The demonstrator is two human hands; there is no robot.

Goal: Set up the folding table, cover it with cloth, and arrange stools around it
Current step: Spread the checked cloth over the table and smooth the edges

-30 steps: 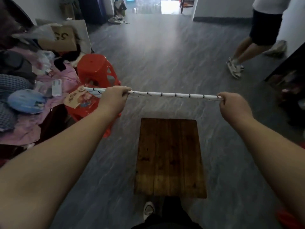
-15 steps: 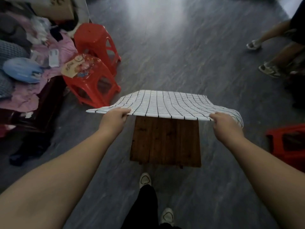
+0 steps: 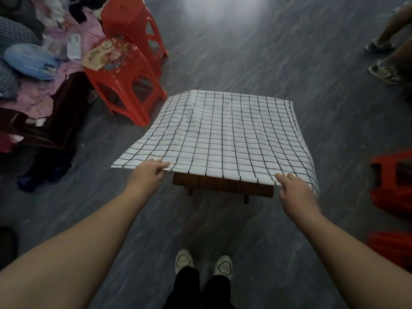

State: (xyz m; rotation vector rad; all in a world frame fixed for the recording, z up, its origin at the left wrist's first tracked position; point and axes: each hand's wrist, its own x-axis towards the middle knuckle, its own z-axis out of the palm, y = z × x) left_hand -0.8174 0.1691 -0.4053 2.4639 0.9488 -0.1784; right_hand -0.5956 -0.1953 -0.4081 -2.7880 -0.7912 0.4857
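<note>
A white cloth with a black grid [image 3: 225, 134] lies spread over the low wooden folding table [image 3: 223, 185]; only the table's near edge and two leg ends show beneath it. My left hand [image 3: 148, 175] pinches the cloth's near left edge. Holding the near right corner is my right hand [image 3: 294, 188], fingers on top of the fabric. Two red plastic stools stand to the left: one with a printed top [image 3: 124, 81] and a plain one [image 3: 133, 25] behind it. Another red stool [image 3: 392, 179] sits at the right edge.
A dark wooden bench [image 3: 55, 117] heaped with clothes and bags fills the left side. Another person's legs and sandals [image 3: 383, 63] are at the upper right. My own feet [image 3: 202, 262] stand just short of the table on grey floor.
The cloth went from a taut edge-on strip held high to a spread sheet lowered onto the table. Both hands dropped with it toward the table's near edge.
</note>
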